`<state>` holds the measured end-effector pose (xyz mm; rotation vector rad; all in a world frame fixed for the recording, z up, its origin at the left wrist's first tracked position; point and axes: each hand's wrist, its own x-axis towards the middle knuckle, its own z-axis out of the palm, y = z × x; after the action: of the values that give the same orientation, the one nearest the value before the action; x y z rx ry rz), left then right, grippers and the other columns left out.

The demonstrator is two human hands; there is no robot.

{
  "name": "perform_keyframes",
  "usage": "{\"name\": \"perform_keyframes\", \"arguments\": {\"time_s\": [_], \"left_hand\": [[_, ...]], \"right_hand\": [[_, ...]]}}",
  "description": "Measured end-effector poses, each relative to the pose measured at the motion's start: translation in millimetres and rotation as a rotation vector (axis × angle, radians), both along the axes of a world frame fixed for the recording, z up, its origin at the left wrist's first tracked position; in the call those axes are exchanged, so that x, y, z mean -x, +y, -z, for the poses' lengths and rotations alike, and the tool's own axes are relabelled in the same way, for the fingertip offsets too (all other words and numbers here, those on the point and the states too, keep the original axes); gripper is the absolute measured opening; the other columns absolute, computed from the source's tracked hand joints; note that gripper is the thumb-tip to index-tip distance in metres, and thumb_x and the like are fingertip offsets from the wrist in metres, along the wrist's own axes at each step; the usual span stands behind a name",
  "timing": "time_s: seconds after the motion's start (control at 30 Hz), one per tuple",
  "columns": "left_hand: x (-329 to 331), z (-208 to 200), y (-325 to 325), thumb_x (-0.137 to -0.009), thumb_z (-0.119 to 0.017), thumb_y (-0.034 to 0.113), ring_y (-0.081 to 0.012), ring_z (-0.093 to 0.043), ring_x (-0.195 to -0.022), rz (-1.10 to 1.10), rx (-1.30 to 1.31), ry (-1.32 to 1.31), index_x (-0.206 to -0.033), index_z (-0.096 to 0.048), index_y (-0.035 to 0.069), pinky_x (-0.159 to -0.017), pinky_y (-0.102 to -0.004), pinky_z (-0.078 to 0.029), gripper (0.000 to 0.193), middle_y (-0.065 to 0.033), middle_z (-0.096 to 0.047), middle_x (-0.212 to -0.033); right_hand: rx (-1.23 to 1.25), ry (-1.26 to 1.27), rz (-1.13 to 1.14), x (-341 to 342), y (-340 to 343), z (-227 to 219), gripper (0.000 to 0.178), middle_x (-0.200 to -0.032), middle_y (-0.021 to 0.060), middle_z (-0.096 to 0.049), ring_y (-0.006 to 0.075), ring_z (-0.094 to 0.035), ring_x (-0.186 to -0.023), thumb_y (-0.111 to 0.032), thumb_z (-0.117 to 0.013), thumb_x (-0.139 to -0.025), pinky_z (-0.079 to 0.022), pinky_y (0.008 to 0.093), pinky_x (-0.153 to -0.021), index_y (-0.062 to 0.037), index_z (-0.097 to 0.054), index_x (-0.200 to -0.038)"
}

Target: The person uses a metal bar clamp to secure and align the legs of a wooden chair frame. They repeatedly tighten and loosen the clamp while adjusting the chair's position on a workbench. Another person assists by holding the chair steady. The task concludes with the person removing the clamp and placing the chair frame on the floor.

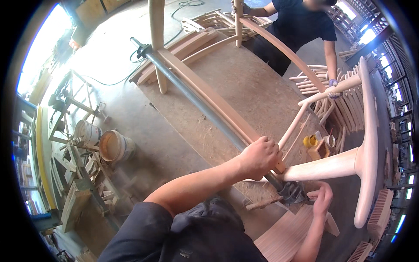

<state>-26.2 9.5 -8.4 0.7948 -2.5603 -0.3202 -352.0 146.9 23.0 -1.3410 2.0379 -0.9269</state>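
Okay: left hand [262, 158] grips rail [213, 98], right of centre; right hand [322, 200], hold unclear.
Keep clamp bar [207, 113] parallel to rail.

Dressed in a dark, near-black top [209, 233], creased and bunched across the front, with a small pale marking [185, 253] low down, too small to read. Short and loose at the left sleeve [140, 229], ending near the elbow. Bare along left forearm [198, 183] and left hand [261, 158], likewise right forearm [310, 239] and right hand [322, 200].
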Motion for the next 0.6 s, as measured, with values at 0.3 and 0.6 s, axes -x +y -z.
{"name": "perform_keyframes", "arguments": {"time_s": [0.3,0.6], "left_hand": [[2.9,-7.2,4.4,-0.071,-0.066,0.017,-0.0253,-0.059,-0.094,-0.041,-0.109,-0.106,-0.095,-0.063,0.008,-0.083,-0.0366,-0.044,0.025,-0.0064,-0.061,-0.091],[1.6,-10.9,1.6,-0.062,-0.075,0.015,-0.0266,-0.06,-0.098,-0.048,-0.106,-0.086,-0.097,-0.063,0.008,-0.088,-0.0379,-0.046,0.038,-0.0069,-0.061,-0.095]], "right_hand": [[-0.227,-0.299,-0.224,9.3,3.2,143.4,0.03,-0.104,0.0094,-0.067,0.0176,-0.063,-0.088,-0.028,-0.061,-0.099,-0.053,0.0341,-0.084,-0.0029,-0.065,-0.115],[-0.067,0.121,0.368,-56.7,49.2,127.9,0.026,-0.112,0.0209,-0.067,0.0305,-0.065,-0.104,-0.019,-0.049,-0.102,-0.049,0.0378,-0.097,0.0028,-0.061,-0.108]]}}
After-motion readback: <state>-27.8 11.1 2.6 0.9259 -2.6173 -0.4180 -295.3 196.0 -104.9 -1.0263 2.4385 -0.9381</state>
